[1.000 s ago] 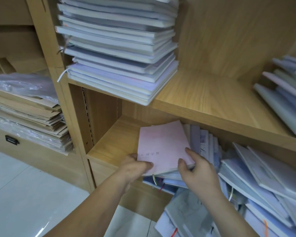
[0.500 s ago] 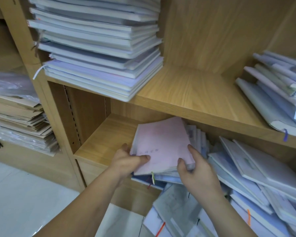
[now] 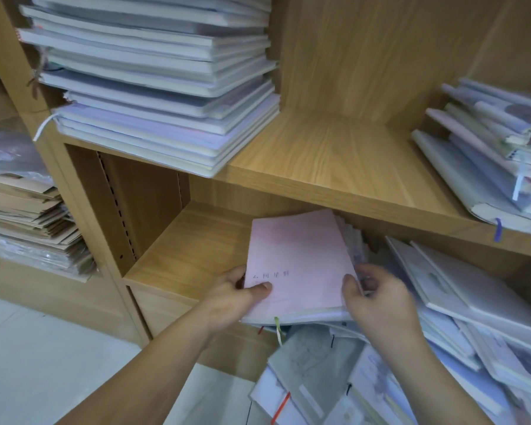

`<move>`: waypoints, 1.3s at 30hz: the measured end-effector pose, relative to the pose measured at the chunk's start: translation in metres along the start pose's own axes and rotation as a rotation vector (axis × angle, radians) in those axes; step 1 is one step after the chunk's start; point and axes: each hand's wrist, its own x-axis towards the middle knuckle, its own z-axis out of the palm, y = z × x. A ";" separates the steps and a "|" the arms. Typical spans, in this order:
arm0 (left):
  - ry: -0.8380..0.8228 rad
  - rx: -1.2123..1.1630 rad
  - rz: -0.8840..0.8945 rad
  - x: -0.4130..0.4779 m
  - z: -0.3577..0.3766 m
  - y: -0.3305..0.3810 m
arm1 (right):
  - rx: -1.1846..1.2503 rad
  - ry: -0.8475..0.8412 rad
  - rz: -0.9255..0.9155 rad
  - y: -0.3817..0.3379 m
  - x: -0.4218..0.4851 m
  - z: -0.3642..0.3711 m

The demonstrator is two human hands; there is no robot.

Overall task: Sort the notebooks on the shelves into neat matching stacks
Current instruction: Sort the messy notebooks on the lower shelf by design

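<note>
Left hand (image 3: 233, 294) and right hand (image 3: 377, 299) still pinch the pink notebook (image 3: 298, 256) by its side edges, atop a small pile (image 3: 307, 315) on the lower shelf (image 3: 196, 240); the right one has slid off the cover, likely squaring the pile

Wooden upper shelf (image 3: 334, 167): squared notebook stack (image 3: 154, 87), upper left; slanting notebook pile (image 3: 485, 157), right edge. Lower shelf (image 3: 196, 240): pink-covered notebook stack (image 3: 298, 256), centre; slumped notebook heap (image 3: 472, 305), lower right. Left bay: brown folder stack (image 3: 22, 216).
</note>
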 end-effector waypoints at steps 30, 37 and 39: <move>-0.169 -0.198 -0.030 -0.078 -0.003 -0.008 | 0.270 -0.497 0.253 0.002 -0.026 -0.038; -0.164 -0.216 0.065 -0.138 -0.021 0.021 | 0.536 -0.505 0.346 -0.011 -0.050 -0.059; -0.177 -0.188 0.126 -0.165 -0.024 0.025 | 0.552 -0.534 0.283 -0.022 -0.067 -0.075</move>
